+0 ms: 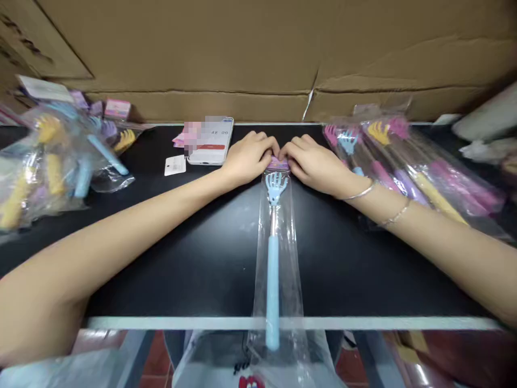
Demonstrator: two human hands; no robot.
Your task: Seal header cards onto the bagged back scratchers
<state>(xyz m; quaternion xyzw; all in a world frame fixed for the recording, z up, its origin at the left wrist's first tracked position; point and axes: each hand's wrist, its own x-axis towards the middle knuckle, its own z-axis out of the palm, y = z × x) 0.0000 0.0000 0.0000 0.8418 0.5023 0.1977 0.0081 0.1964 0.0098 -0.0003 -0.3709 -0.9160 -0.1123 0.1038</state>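
Observation:
A light blue back scratcher [273, 258] lies in a clear plastic bag [260, 258] in front of me, its handle end sticking out past the table's front edge. Across the top of the bag sits a small pink-purple header card [278, 164]. My left hand [249, 156] pinches the left side of this card, fingers curled. From the other side, my right hand [313, 161] grips the card's right part in the same way. The fingertips of both hands nearly meet over the card and partly cover it.
Bagged back scratchers [52, 161] pile up at the left; more bagged ones [404, 167] lie in a row at the right. Left of my hands are a phone [216, 141], pink cards [189, 133] and a white tag [175, 165]. A cardboard wall [258, 54] closes off the back.

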